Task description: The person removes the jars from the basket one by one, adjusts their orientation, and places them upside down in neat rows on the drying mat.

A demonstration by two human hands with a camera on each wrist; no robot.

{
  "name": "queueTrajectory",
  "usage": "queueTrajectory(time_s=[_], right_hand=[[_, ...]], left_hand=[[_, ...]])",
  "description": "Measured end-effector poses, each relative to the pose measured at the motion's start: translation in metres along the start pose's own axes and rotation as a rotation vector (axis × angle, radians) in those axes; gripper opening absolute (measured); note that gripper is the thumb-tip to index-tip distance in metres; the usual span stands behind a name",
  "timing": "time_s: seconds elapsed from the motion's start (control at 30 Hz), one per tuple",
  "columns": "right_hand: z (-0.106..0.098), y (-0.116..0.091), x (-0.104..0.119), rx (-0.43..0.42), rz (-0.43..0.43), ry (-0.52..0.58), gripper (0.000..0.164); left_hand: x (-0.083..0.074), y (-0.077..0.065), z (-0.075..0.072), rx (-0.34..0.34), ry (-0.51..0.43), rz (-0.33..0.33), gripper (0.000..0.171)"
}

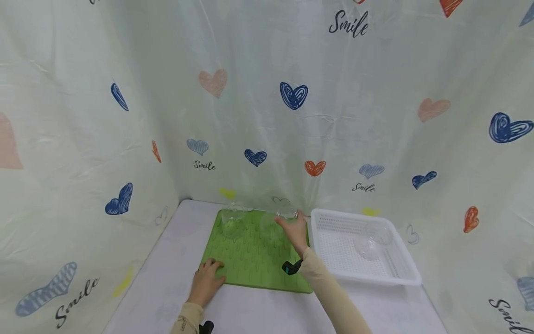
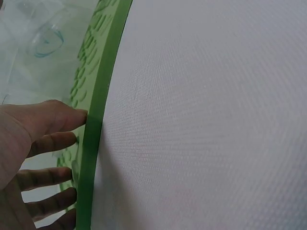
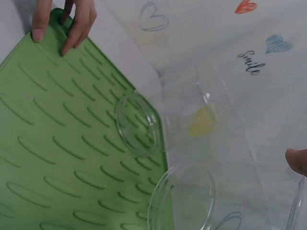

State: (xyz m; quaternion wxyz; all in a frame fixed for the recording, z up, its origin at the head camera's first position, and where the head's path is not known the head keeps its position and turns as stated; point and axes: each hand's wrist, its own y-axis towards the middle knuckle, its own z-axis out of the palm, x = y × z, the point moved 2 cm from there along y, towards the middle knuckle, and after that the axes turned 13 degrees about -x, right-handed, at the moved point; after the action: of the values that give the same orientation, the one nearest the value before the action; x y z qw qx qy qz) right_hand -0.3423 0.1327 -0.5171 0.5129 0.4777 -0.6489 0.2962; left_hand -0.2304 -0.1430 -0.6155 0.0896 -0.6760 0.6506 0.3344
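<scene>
My right hand (image 1: 294, 230) is over the back right of a green ridged mat (image 1: 254, 264), holding a clear petri dish (image 1: 288, 212) between thumb and fingers. In the right wrist view only the thumb (image 3: 298, 162) and a thin clear rim beside it show. Another clear dish (image 1: 270, 226) is just left of that hand, hard to make out. Further left on the mat are more clear round dishes (image 1: 233, 227), their rims (image 3: 136, 124) plainer in the right wrist view. My left hand (image 1: 206, 280) rests at the mat's front left corner, its thumb (image 2: 67, 119) touching the edge.
A white perforated basket (image 1: 333, 269) stands right of the mat, with clear round dishes (image 1: 369, 246) inside. White cloth (image 1: 250, 315) covers the table. A curtain (image 1: 258, 116) printed with hearts hangs behind and along both sides.
</scene>
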Motion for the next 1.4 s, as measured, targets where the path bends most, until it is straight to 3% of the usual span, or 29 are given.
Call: queueTrajectory(time_s=[0.1, 0.33, 0.77, 1.07, 1.4], right_hand=[[0.015, 0.001, -0.003, -0.017, -0.031, -0.057, 0.104], [0.038, 0.003, -0.006, -0.01, -0.047, -0.059, 0.106], [0.055, 0.003, -0.01, 0.022, -0.067, -0.072, 0.107], [0.065, -0.002, -0.016, 0.054, -0.085, -0.049, 0.105], [0.067, -0.01, -0.018, 0.083, -0.087, -0.094, 0.104]], left_hand=[[0.0, 0.0, 0.0, 0.002, -0.009, -0.009, 0.035], [-0.001, 0.002, 0.001, -0.003, -0.03, 0.001, 0.036], [-0.007, 0.002, -0.002, -0.025, -0.033, 0.015, 0.033], [-0.006, 0.002, 0.0, -0.018, -0.031, 0.012, 0.033], [-0.002, 0.001, -0.003, -0.03, -0.026, -0.004, 0.034]])
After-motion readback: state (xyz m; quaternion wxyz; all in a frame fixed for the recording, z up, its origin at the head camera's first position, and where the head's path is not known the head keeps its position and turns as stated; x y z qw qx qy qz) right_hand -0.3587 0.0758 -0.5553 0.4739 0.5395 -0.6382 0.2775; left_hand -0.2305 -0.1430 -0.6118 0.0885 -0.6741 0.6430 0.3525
